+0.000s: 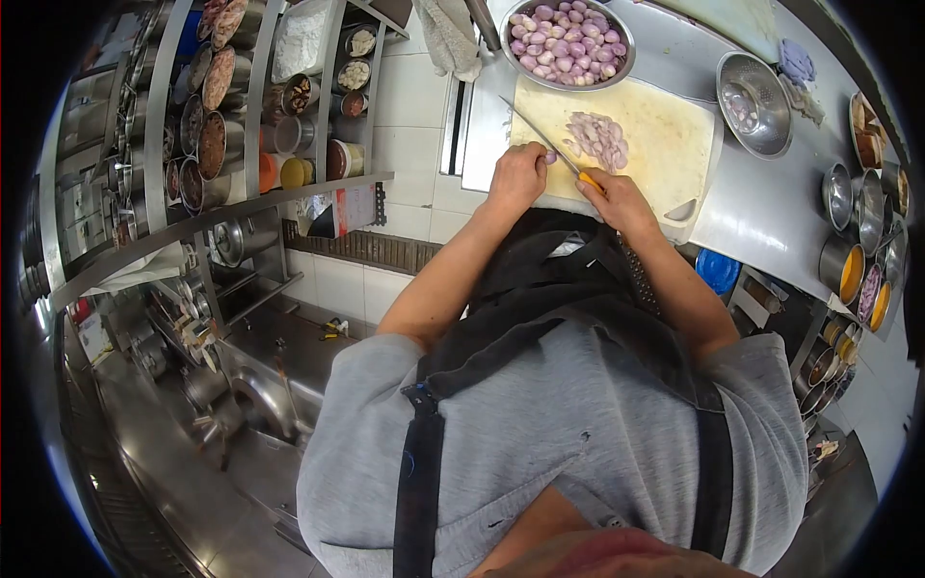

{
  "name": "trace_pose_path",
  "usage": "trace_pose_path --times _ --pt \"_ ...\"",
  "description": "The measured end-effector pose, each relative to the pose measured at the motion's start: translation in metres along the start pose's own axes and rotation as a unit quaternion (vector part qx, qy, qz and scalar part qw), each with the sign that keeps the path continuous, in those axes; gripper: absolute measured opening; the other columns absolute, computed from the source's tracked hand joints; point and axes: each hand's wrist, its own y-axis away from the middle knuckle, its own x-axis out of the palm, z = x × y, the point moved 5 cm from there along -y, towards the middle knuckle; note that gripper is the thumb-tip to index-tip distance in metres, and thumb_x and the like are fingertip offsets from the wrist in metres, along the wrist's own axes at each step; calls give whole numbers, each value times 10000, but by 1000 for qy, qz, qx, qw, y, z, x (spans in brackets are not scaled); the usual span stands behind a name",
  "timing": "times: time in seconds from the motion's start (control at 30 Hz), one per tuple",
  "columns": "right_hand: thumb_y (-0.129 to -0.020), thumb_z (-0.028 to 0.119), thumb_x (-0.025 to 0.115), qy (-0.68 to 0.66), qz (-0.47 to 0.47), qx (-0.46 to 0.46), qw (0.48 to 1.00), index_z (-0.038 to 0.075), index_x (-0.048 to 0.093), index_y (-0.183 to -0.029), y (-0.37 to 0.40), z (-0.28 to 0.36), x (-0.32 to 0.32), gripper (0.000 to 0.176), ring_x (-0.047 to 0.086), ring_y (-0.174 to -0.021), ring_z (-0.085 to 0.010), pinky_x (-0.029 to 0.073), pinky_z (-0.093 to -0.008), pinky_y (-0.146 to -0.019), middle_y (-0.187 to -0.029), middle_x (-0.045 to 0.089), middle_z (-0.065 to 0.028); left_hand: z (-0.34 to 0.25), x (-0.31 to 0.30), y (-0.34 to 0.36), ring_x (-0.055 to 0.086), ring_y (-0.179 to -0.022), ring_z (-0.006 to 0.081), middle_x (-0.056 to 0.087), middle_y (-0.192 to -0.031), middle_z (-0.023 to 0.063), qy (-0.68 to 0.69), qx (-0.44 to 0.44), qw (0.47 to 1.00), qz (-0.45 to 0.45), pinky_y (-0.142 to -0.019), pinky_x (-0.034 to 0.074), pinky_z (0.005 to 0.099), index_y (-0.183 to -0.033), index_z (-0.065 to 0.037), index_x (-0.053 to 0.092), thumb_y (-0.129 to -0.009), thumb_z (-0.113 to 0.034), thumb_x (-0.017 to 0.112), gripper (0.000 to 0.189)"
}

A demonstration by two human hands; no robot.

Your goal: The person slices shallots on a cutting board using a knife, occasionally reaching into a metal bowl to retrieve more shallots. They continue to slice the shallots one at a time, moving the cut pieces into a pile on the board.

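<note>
My right hand (619, 200) is wrapped round the yellow-orange handle of a knife (542, 137), its long blade pointing away and to the left over the cutting board (670, 125). Beside the blade, my left hand (520, 175) is closed with a small purple shallot (550, 155) at its fingertips. A pile of sliced shallots (597, 141) lies on the board just beyond the knife. Behind the board stands a metal bowl (629, 65) full of whole peeled shallots (567, 40).
To the right, a metal colander (766, 130) holds a few pale pieces. Metal bowls (838, 196) and food containers line the counter's right side. A towel (449, 43) hangs at the far left of the board. Racks (265, 197) with filled containers stand left.
</note>
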Motion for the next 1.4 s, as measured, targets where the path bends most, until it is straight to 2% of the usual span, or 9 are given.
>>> trace_pose_path --times 0.07,0.27,0.4,0.47,0.7,0.87,1.1,1.2,1.4 --pt "-939 324 592 -3 16 24 1000 54 670 -1093 2 5 -5 321 635 -835 -413 495 -445 -745 -880 663 -242 -5 -3 -4 624 -746 375 646 -761 178 -3 17 999 36 -693 516 478 -845 -27 626 -809 -31 608 41" --pt "-936 312 600 -14 4 12 1000 39 666 -1090 4 8 -7 321 632 -831 -418 493 -452 -745 -873 661 -246 -8 -4 -7 615 -784 359 642 -765 159 21 71 997 26 -726 508 457 -828 -23 627 -809 -32 601 33" --pt "-935 307 603 -15 1 14 1000 38 668 -1085 -5 6 1 315 631 -829 -419 492 -450 -741 -870 661 -245 -8 -3 -7 610 -787 357 638 -776 161 14 71 997 31 -733 503 454 -825 -20 626 -805 -29 603 31" --pt "-932 293 617 4 -20 -39 999 15 657 -1120 -13 3 8 338 646 -763 -377 497 -403 -703 -853 663 -236 -9 -3 -7 606 -788 357 639 -788 161 11 74 996 37 -735 500 453 -818 -21 624 -798 -25 605 29" --pt "-933 293 614 0 2 -14 1000 14 656 -1118 -3 10 -4 337 645 -798 -390 496 -412 -720 -885 664 -234 -5 -1 -6 605 -782 358 636 -782 167 15 75 997 23 -734 498 454 -808 -17 619 -794 -20 604 21" --pt "-931 287 621 5 -9 -53 999 19 657 -1121 -21 2 12 330 640 -760 -382 495 -409 -700 -866 662 -231 -8 -4 -7 607 -770 355 641 -769 162 13 77 997 16 -725 502 444 -797 -18 624 -784 -6 610 22" --pt "-934 287 614 -17 12 -8 1000 15 652 -1124 -6 14 0 334 640 -759 -384 491 -411 -693 -857 658 -239 -7 -3 -5 610 -775 350 648 -774 159 22 75 997 12 -724 503 440 -802 -15 635 -783 -5 615 30" --pt "-928 292 613 -2 16 -12 1000 34 662 -1115 -17 8 12 322 638 -827 -413 494 -440 -735 -880 665 -240 -7 -4 -4 608 -773 350 650 -776 160 18 72 997 4 -721 502 437 -804 -13 636 -783 0 614 33" --pt "-932 282 616 -27 -4 -8 1000 5 649 -1127 -6 13 -1 341 641 -753 -379 490 -408 -697 -857 655 -245 -6 -4 -3 605 -770 349 650 -781 159 23 72 997 -1 -723 500 434 -805 -7 633 -776 11 620 37"
